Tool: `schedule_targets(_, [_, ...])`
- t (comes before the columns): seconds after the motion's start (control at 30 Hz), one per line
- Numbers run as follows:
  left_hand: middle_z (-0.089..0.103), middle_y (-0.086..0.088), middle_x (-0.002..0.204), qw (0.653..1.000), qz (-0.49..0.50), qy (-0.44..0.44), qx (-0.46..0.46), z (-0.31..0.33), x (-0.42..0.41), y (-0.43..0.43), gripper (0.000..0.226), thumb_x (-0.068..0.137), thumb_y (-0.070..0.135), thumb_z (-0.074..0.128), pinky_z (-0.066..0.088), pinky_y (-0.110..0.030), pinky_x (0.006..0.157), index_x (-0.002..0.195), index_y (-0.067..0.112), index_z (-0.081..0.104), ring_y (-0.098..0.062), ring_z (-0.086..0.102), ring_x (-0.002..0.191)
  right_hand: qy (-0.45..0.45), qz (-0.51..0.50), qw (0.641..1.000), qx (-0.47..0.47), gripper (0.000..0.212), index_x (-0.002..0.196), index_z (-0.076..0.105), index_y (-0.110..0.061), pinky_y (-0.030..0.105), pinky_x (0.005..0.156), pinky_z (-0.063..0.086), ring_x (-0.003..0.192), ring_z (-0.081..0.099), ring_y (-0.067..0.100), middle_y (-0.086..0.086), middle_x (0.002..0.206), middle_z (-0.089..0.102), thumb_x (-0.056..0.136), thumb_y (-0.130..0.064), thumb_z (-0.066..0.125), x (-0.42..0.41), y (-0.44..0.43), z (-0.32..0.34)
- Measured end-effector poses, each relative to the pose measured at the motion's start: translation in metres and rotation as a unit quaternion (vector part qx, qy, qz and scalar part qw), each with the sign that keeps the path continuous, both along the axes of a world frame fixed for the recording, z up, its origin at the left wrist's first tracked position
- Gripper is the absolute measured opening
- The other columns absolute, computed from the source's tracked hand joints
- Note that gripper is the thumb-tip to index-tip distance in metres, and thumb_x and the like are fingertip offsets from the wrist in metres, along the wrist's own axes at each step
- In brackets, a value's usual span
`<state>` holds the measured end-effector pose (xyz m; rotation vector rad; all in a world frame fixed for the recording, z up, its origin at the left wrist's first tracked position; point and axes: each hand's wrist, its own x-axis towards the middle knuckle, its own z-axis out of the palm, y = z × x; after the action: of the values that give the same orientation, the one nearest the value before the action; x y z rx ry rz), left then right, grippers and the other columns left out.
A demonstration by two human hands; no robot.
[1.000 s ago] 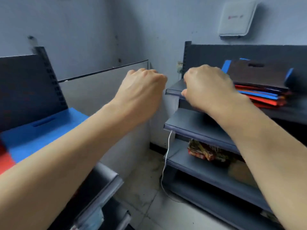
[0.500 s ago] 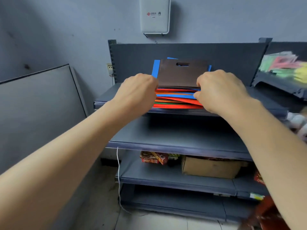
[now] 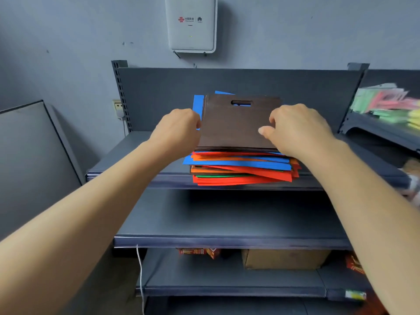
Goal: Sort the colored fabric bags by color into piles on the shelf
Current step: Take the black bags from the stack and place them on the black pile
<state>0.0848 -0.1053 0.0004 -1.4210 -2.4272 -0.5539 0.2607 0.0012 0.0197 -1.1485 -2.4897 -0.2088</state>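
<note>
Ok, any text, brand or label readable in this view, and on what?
"中国联通" (small, appears to read so), beside a red knot logo: white wall box.
Flower logo beside it: caption too small to read.
Red packets, lower shelf: print blurred.
Shelf-edge label: blurred.
Brown bag: no print seen.
</note>
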Motion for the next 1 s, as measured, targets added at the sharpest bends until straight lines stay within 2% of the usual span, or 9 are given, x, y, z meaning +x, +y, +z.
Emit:
schedule_targets(0.13, [0.065,-0.013,0.109,0.999,0.002,-0.038,-0.024,-0.006,-0.018,0.033,0.026,0.088,0.01,0.051,0.05,-0.037,0.083,0.11,0.007,0.064,-0.036,0.058,0.099,-0.004,-0.011,1.0,-0.027,0.037,0.104,0.06,-0.01,0.033,0.066,0.035,0.092,0.052,0.034,0.016,0.107,0.059,0.094,-0.043,0.05,-0.011,0.028,-0.002])
schedule_targets(0.27, [0.064,-0.014,0.109,0.997,0.03,-0.059,-0.048,-0.014,-0.028,0.059,0.026,0.089,0.012,0.051,0.05,-0.038,0.081,0.11,0.004,0.063,-0.035,0.06,0.097,-0.016,-0.006,0.999,-0.033,0.042,0.113,0.059,-0.01,0.033,0.067,0.036,0.101,0.055,0.036,0.016,0.111,0.059,0.093,-0.046,0.051,-0.02,0.054,-0.005])
schedule_targets(0.47, [0.061,-0.016,0.114,0.992,0.061,-0.062,-0.093,-0.022,-0.042,0.085,0.027,0.091,0.019,0.052,0.048,-0.037,0.082,0.111,0.003,0.061,-0.036,0.058,0.101,-0.052,0.003,0.997,-0.049,0.04,0.099,0.056,-0.009,0.033,0.066,0.038,0.089,0.051,0.032,0.009,0.093,0.051,0.091,-0.048,0.053,-0.028,0.095,-0.013])
schedule_targets(0.53, [0.061,-0.018,0.109,0.988,0.069,-0.074,-0.12,-0.023,-0.043,0.092,0.029,0.091,0.029,0.056,0.045,-0.035,0.077,0.101,0.002,0.061,-0.036,0.057,0.099,-0.07,0.001,0.995,-0.075,0.04,0.089,0.052,-0.01,0.033,0.066,0.039,0.081,0.048,0.029,0.007,0.086,0.047,0.091,-0.05,0.053,-0.03,0.107,-0.019])
schedule_targets(0.57, [0.061,-0.02,0.103,0.985,0.076,-0.082,-0.129,-0.022,-0.043,0.095,0.03,0.091,0.032,0.058,0.042,-0.033,0.071,0.086,0.003,0.058,-0.036,0.056,0.093,-0.078,-0.002,0.993,-0.093,0.042,0.083,0.05,-0.01,0.033,0.065,0.039,0.079,0.047,0.028,0.006,0.082,0.047,0.09,-0.051,0.053,-0.031,0.112,-0.023])
schedule_targets(0.63, [0.055,-0.02,0.081,0.98,0.096,-0.101,-0.139,-0.02,-0.041,0.099,0.046,0.089,0.036,0.06,0.033,-0.03,0.059,0.061,0.008,0.038,-0.031,0.048,0.071,-0.092,-0.006,0.988,-0.123,0.048,0.072,0.045,-0.01,0.032,0.065,0.04,0.076,0.048,0.028,0.005,0.072,0.044,0.089,-0.054,0.054,-0.033,0.12,-0.028])
schedule_targets(0.7, [0.043,-0.009,0.063,0.976,0.11,-0.13,-0.138,-0.018,-0.042,0.103,0.052,0.087,0.041,0.062,0.027,-0.029,0.049,0.058,0.009,0.032,-0.021,0.037,0.056,-0.093,-0.006,0.986,-0.14,0.051,0.067,0.041,-0.011,0.032,0.064,0.04,0.075,0.048,0.027,0.005,0.069,0.044,0.087,-0.056,0.053,-0.037,0.127,-0.032])
schedule_targets(0.9, [0.041,-0.006,0.063,0.957,0.13,-0.243,-0.091,-0.019,-0.05,0.107,0.05,0.076,0.038,0.076,0.024,-0.028,0.047,0.064,0.007,0.039,-0.017,0.035,0.053,-0.102,-0.024,0.977,-0.186,0.056,0.067,0.041,-0.01,0.034,0.07,0.042,0.082,0.051,0.03,0.006,0.072,0.045,0.083,-0.062,0.054,-0.048,0.14,-0.035])
schedule_targets(1.0, [0.058,-0.014,0.097,0.973,0.085,-0.205,-0.066,-0.023,-0.048,0.111,0.036,0.08,0.026,0.073,0.041,-0.031,0.066,0.099,0.002,0.055,-0.026,0.053,0.081,-0.105,-0.034,0.971,-0.21,0.058,0.069,0.043,-0.008,0.034,0.072,0.042,0.087,0.053,0.03,0.01,0.086,0.052,0.082,-0.064,0.054,-0.05,0.147,-0.035])
